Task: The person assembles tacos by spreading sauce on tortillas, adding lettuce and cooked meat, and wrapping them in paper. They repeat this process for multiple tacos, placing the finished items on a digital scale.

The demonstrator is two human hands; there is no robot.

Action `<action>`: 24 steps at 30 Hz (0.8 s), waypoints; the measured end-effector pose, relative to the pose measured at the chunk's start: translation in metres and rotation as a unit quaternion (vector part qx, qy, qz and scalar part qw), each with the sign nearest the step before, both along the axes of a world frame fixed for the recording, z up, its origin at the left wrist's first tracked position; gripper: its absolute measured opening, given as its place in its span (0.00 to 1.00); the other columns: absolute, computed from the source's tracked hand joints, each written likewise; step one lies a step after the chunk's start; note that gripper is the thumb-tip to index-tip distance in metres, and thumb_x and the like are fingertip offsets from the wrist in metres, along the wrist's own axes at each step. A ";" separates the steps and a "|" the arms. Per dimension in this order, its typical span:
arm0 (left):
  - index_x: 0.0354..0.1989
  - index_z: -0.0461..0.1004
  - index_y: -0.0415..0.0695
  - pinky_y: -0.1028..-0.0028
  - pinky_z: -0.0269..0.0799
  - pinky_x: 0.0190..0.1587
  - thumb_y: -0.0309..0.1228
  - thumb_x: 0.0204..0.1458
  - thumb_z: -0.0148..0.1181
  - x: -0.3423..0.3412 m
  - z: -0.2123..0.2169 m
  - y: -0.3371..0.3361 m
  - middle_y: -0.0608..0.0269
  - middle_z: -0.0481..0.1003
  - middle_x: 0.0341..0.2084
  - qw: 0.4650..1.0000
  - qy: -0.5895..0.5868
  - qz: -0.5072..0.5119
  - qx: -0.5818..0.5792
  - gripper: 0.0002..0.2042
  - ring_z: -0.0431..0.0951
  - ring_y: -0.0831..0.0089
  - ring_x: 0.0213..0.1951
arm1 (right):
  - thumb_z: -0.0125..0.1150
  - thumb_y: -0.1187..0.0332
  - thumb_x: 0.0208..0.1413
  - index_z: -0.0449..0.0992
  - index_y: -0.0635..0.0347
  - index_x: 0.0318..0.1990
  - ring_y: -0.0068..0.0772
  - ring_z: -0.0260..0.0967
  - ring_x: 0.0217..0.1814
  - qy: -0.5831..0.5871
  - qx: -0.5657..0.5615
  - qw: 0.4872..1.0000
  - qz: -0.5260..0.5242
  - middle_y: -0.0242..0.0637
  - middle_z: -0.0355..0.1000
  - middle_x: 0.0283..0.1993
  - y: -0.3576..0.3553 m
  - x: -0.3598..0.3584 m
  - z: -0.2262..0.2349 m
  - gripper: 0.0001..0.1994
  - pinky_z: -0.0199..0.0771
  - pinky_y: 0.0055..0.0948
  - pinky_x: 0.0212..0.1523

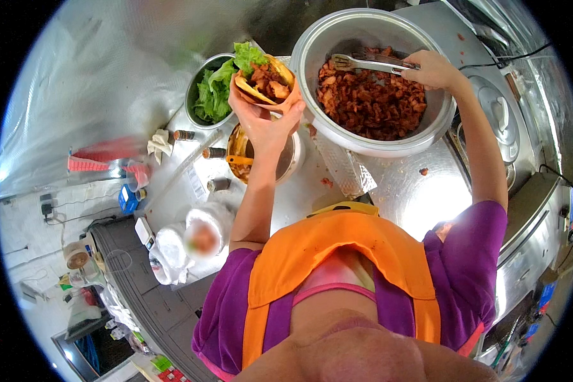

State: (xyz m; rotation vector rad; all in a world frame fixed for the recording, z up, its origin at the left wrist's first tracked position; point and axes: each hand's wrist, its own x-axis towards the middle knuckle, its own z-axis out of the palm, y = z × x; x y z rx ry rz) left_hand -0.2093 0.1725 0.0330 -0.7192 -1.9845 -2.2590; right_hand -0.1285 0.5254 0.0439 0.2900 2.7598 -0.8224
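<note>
My left hand grips a filled flatbread sandwich in a brownish paper sleeve, with green lettuce and chopped reddish meat showing at its open top. In my right hand are metal tongs, their tips over the chopped meat inside a large round pot. Whether the tongs pinch any meat I cannot tell. Left of the sandwich stands a metal bowl of lettuce leaves. Partly behind my left wrist sits a container of brown sauce with an orange-handled utensil across it.
Small jars stand left of the sauce container. White plastic-wrapped bundles lie at the counter's near left. A crumpled clear sheet lies before the pot. Right of my right arm is a lidded round vessel. Meat scraps dot the metal counter.
</note>
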 end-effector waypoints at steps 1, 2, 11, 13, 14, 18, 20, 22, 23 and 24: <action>0.68 0.42 0.36 0.64 0.63 0.64 0.22 0.33 0.76 -0.001 -0.002 -0.001 0.50 0.55 0.60 1.000 0.003 0.005 -0.005 0.55 0.63 0.64 0.61 | 0.60 0.55 0.51 0.80 0.66 0.38 0.35 0.73 0.18 -0.025 0.000 1.000 -0.005 0.41 0.72 0.19 -0.007 0.001 0.006 0.19 0.74 0.34 0.23; 0.68 0.42 0.35 0.64 0.63 0.64 0.22 0.32 0.76 -0.002 -0.006 -0.002 0.50 0.55 0.60 1.000 0.007 0.009 -0.010 0.54 0.63 0.64 0.61 | 0.60 0.55 0.51 0.80 0.65 0.40 0.38 0.75 0.21 -0.050 0.001 0.999 -0.011 0.42 0.73 0.21 -0.011 0.001 0.010 0.20 0.76 0.36 0.26; 0.68 0.43 0.36 0.64 0.61 0.65 0.25 0.31 0.78 0.002 -0.008 0.001 0.52 0.54 0.60 1.000 0.004 0.014 -0.021 0.55 0.61 0.64 0.62 | 0.61 0.62 0.52 0.80 0.55 0.45 0.53 0.74 0.38 0.166 0.165 0.967 0.103 0.48 0.77 0.35 -0.038 0.011 -0.013 0.14 0.72 0.48 0.40; 0.68 0.43 0.36 0.63 0.60 0.65 0.26 0.31 0.78 0.001 -0.012 0.002 0.52 0.54 0.60 0.999 0.018 0.017 -0.030 0.56 0.60 0.63 0.62 | 0.61 0.63 0.53 0.80 0.55 0.45 0.52 0.74 0.36 0.166 0.151 0.968 0.115 0.48 0.77 0.33 -0.036 0.013 -0.009 0.14 0.72 0.47 0.39; 0.68 0.44 0.36 0.62 0.59 0.65 0.27 0.30 0.79 0.001 -0.015 0.004 0.52 0.53 0.60 0.999 0.033 0.019 -0.036 0.56 0.59 0.63 0.63 | 0.60 0.63 0.53 0.80 0.55 0.45 0.52 0.74 0.34 0.172 0.145 0.966 0.126 0.48 0.76 0.32 -0.030 0.015 -0.008 0.14 0.72 0.45 0.39; 0.69 0.44 0.37 0.61 0.58 0.66 0.29 0.29 0.80 0.000 -0.014 0.008 0.51 0.53 0.60 0.996 0.055 0.016 -0.074 0.57 0.58 0.60 0.63 | 0.61 0.65 0.54 0.79 0.55 0.50 0.42 0.71 0.26 0.199 0.039 0.965 0.165 0.46 0.72 0.25 -0.007 0.034 0.016 0.16 0.71 0.36 0.33; 0.69 0.44 0.38 0.61 0.60 0.65 0.29 0.29 0.80 -0.002 -0.016 0.010 0.51 0.52 0.59 0.993 0.074 0.011 -0.090 0.57 0.59 0.59 0.62 | 0.63 0.66 0.54 0.80 0.56 0.49 0.39 0.73 0.28 0.114 -0.020 0.992 0.046 0.44 0.76 0.29 -0.011 0.053 0.044 0.15 0.71 0.35 0.33; 0.69 0.44 0.39 0.61 0.60 0.65 0.29 0.29 0.80 -0.002 -0.011 0.016 0.51 0.52 0.59 0.991 0.088 -0.001 -0.103 0.57 0.59 0.58 0.62 | 0.64 0.67 0.54 0.80 0.56 0.49 0.33 0.72 0.27 0.101 -0.004 0.995 0.004 0.39 0.76 0.29 -0.010 0.068 0.056 0.15 0.69 0.31 0.30; 0.69 0.44 0.39 0.61 0.60 0.64 0.29 0.30 0.80 -0.002 -0.009 0.020 0.51 0.53 0.58 0.990 0.096 -0.010 -0.108 0.57 0.59 0.58 0.61 | 0.64 0.67 0.55 0.80 0.56 0.51 0.28 0.69 0.25 0.132 0.042 0.990 0.022 0.36 0.75 0.27 -0.001 0.078 0.058 0.15 0.68 0.28 0.28; 0.69 0.44 0.39 0.61 0.60 0.64 0.30 0.30 0.80 -0.004 -0.010 0.024 0.51 0.53 0.57 0.986 0.116 -0.007 -0.116 0.57 0.59 0.57 0.61 | 0.64 0.67 0.55 0.80 0.56 0.52 0.22 0.67 0.24 0.161 0.088 0.982 0.040 0.33 0.74 0.26 0.005 0.086 0.061 0.16 0.66 0.25 0.26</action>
